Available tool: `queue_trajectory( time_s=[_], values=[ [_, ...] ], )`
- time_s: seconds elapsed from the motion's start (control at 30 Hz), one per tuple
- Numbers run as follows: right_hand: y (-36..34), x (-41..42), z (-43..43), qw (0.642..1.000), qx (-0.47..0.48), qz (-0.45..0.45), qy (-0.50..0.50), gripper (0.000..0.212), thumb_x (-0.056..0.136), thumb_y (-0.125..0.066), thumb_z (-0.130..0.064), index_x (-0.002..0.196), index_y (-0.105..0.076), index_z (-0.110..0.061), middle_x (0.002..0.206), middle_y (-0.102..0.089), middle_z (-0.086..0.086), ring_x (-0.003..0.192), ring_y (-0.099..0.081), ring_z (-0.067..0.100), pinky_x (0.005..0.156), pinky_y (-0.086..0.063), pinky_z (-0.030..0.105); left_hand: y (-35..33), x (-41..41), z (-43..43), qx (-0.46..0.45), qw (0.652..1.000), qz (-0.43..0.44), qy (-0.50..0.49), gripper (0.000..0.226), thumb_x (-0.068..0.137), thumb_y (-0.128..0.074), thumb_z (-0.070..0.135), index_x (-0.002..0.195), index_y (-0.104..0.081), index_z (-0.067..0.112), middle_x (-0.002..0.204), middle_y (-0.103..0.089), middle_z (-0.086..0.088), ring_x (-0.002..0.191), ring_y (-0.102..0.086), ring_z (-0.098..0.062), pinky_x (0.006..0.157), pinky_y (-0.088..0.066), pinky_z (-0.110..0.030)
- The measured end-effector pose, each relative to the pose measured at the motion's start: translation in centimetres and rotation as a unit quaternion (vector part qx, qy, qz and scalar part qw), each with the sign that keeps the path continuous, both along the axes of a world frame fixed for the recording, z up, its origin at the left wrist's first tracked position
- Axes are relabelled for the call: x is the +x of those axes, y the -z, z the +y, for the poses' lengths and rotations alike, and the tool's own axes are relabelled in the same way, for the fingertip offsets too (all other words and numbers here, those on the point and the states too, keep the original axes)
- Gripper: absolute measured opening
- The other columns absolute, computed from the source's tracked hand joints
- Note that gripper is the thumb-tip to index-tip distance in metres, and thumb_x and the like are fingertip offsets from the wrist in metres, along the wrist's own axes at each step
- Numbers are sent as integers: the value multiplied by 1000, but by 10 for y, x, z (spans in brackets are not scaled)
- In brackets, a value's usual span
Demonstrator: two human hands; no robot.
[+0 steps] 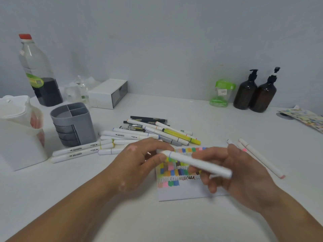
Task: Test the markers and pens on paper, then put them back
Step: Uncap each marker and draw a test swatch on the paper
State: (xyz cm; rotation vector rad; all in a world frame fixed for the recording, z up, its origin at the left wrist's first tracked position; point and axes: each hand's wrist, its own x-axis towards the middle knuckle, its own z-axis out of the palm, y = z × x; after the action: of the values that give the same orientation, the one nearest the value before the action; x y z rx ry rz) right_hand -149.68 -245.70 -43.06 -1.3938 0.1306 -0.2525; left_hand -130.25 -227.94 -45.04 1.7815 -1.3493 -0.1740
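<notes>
A white marker (201, 164) is gripped at the barrel by the right hand (241, 173); its other end is pinched by the left hand (139, 163), above the paper (183, 193).

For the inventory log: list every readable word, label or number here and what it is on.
"MARKER": on white markers by the grey holder, upside down to the camera.
Bottle label: too blurred to read.
Green jar sticker: too small to read.
Black pens: print unreadable.
</notes>
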Motion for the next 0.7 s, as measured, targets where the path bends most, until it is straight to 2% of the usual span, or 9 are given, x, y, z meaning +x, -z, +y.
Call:
queue_trajectory(
  time_s=[0.07, 0.13, 0.2, 0.3, 0.33, 0.4, 0.5, 0.6, 0.7],
  values=[
    [-1, 0, 1, 996, -44, 73, -35, 48, 79, -74, -55, 105, -76, -14, 103, -75, 27, 68, -65, 22, 56, -53, 28, 0, 0, 1, 7, 999, -32, 15, 23, 97, -64, 21, 114, -73, 34, 101, -65, 13, 88, -59, -12, 78, -47, -20],
    [2, 2, 7, 981, -145, 130, -23, 29, 76, -75, -47, 95, -72, -26, 89, -78, 17, 62, -65, 14, 57, -48, 22, 0, -4, 0, 2, 997, -57, 49, 23, 96, -65, 20, 115, -73, 32, 98, -63, 8, 84, -59, -15, 79, -48, -24],
    [3, 3, 10, 963, -225, 151, -9, 26, 72, -76, -45, 95, -72, -34, 76, -78, 8, 61, -64, 9, 60, -45, 16, 1, -7, -1, 0, 995, -74, 61, 25, 95, -68, 22, 117, -72, 32, 96, -63, 12, 84, -59, -12, 78, -48, -20],
    [-1, 0, -1, 937, -306, 142, 87, 19, 73, -84, -36, 90, -76, -39, 68, -74, -5, 57, -61, 7, 57, -41, 12, 4, 3, 0, 7, 995, -100, -16, 33, 89, -75, 26, 121, -70, 32, 92, -64, 19, 87, -57, -4, 74, -41, -7],
    [-2, -2, -9, 916, -347, 138, 149, 17, 75, -87, -32, 85, -76, -40, 68, -72, -9, 53, -57, 6, 53, -38, 12, 5, 9, 0, 16, 991, -117, -59, 31, 88, -76, 27, 118, -70, 30, 92, -64, 18, 84, -56, -3, 72, -39, -6],
    [-2, -8, -26, 845, -432, 157, 274, 14, 73, -85, -31, 74, -75, -41, 70, -70, -16, 49, -53, 3, 50, -41, 16, 6, 23, 2, 35, 977, -154, -146, 22, 89, -75, 25, 110, -74, 24, 93, -66, 11, 79, -55, -3, 72, -38, -11],
    [3, -15, -47, 762, -483, 230, 366, 16, 76, -83, -31, 71, -70, -40, 65, -68, -18, 60, -61, 3, 55, -42, 22, 10, 42, 6, 79, 954, -170, -236, 18, 89, -72, 16, 106, -75, 21, 101, -67, 3, 91, -57, -16, 80, -39, -24],
    [11, -18, -60, 718, -489, 285, 406, 7, 76, -78, -32, 82, -76, -35, 71, -70, -15, 73, -64, 9, 61, -46, 28, 11, 46, 8, 132, 940, -177, -261, 18, 90, -67, 17, 105, -75, 25, 104, -67, 2, 102, -60, -23, 91, -46, -37],
    [16, -20, -64, 699, -488, 314, 417, 15, 75, -74, -33, 90, -77, -32, 84, -72, -14, 85, -64, 18, 74, -55, 35, 11, 42, 7, 157, 937, -172, -261, 17, 91, -67, 22, 105, -72, 30, 102, -64, 6, 103, -59, -21, 93, -47, -40]
  ],
)
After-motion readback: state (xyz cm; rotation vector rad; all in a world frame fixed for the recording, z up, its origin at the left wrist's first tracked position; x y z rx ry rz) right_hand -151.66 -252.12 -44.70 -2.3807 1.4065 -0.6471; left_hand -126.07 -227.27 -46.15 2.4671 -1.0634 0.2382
